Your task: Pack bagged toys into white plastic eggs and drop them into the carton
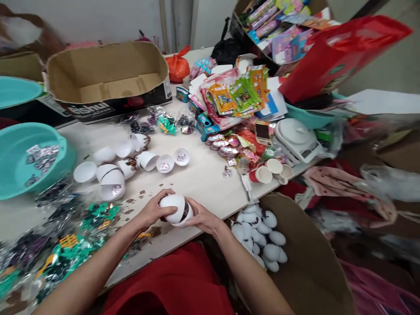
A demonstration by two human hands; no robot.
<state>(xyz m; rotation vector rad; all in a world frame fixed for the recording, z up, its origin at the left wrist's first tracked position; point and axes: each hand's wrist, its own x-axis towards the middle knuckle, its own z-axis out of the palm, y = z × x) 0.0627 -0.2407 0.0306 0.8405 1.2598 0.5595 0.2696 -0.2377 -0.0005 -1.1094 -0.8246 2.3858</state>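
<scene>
Both hands hold one white plastic egg capsule at the table's near edge. My left hand wraps its upper half from the left. My right hand grips the lower half from the right; a dark gap shows between the two halves, so the shell is partly parted. Several loose white capsule halves lie on the table beyond my hands, some with small packets inside. Bagged small toys are piled to the left of my left arm.
A brown box with finished white eggs stands at my right. A teal basin with packets sits far left, an empty cardboard box behind. Snack packs, a white scale and cups crowd the right.
</scene>
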